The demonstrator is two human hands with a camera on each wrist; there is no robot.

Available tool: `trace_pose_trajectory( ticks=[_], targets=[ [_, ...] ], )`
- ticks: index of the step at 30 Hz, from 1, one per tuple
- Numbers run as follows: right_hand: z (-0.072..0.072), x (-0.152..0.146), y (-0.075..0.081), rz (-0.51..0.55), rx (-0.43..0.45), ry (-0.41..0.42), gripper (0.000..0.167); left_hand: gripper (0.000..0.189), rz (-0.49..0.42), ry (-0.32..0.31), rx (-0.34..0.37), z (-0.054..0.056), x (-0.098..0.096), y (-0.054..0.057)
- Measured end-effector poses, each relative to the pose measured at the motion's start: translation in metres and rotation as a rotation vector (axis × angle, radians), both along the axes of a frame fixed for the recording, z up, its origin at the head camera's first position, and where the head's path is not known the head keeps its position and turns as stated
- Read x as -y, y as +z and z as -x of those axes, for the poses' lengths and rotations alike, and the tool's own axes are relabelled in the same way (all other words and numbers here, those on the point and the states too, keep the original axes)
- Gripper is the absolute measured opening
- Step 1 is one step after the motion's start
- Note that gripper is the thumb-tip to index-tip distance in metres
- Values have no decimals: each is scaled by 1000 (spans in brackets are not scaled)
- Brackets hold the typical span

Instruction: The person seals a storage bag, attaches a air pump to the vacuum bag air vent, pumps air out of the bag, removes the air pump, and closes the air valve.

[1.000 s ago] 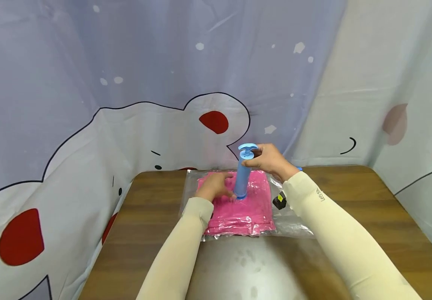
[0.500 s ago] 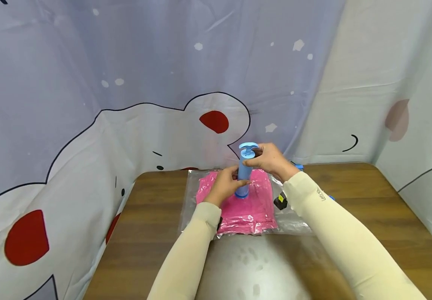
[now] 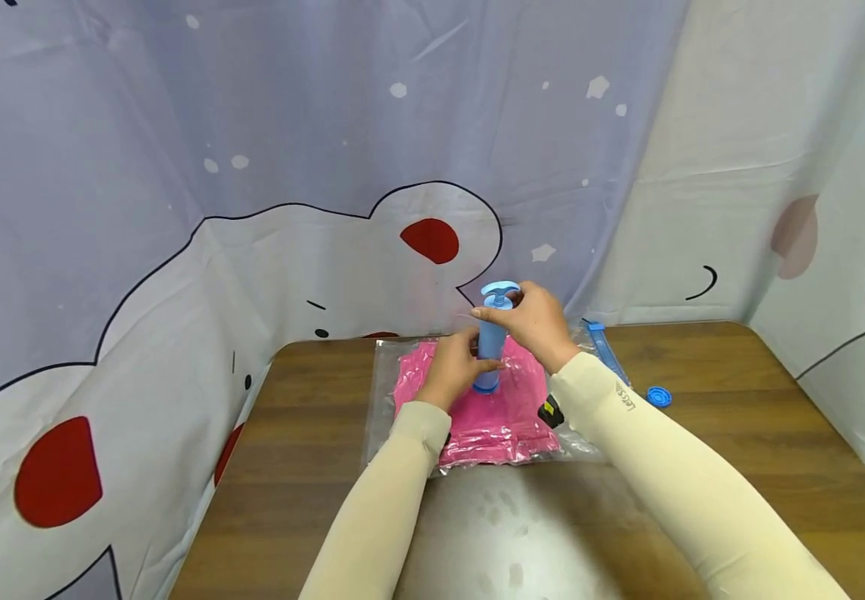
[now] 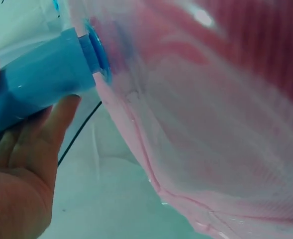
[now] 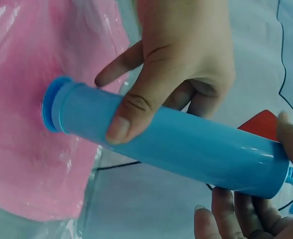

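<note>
Though partly hidden, blue pump [image 3: 491, 340] apparently near-vertical, handle [image 3: 500, 288] uppermost.

The pump [image 5: 181, 143] looks like hard, smooth plastic, with a soft gloss along its barrel. The bag [image 3: 385, 375] is thin clear plastic film, shiny and wrinkled, throwing bright highlights. Inside it, the pink cloth [image 3: 511, 412] looks soft, with a fine ribbed texture in the left wrist view. The desk [image 3: 305, 408] has a smooth wood-grain surface, its near part carrying a pale sheen with dull smudges. The curtain [image 3: 290, 108] is matt, softly creased cloth. The sleeves [image 3: 376, 500] are matt cloth too. The cap [image 3: 659, 397] appears to be plastic.
</note>
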State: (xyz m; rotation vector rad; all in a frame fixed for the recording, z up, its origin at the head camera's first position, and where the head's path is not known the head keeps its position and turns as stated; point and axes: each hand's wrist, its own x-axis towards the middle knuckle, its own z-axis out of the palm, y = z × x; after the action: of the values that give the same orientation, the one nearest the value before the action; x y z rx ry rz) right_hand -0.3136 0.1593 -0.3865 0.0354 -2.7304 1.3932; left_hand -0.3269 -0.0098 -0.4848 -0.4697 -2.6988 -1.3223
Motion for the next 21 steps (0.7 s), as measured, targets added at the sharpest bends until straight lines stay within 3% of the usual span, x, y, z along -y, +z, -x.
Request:
trace_pose_trajectory(
  ticks=[3,6,10,13,14,18,21],
  targets=[
    [1,1,2,-64,-37,-13,77,53,39,22,0,1,-2,2],
    [1,3,1,-77,-43,-20,75,72,171,46,67,3,7,6],
    [-1,5,1,-58,-30,-27,74,88,485,78,243,43,47,-44],
    [-1,4,3,-45,-30,-29,73,87,649,82,289,69,70,-86],
    [-1,3,3,-42,-31,-28,73,84,677,83,296,67,71,-84],
    [1,2,3,-35,-12,-17,72,85,732,110,228,66,73,-94],
    [2,0,4,5,27,1,72,83,772,138,195,62,69,-94]
  ],
)
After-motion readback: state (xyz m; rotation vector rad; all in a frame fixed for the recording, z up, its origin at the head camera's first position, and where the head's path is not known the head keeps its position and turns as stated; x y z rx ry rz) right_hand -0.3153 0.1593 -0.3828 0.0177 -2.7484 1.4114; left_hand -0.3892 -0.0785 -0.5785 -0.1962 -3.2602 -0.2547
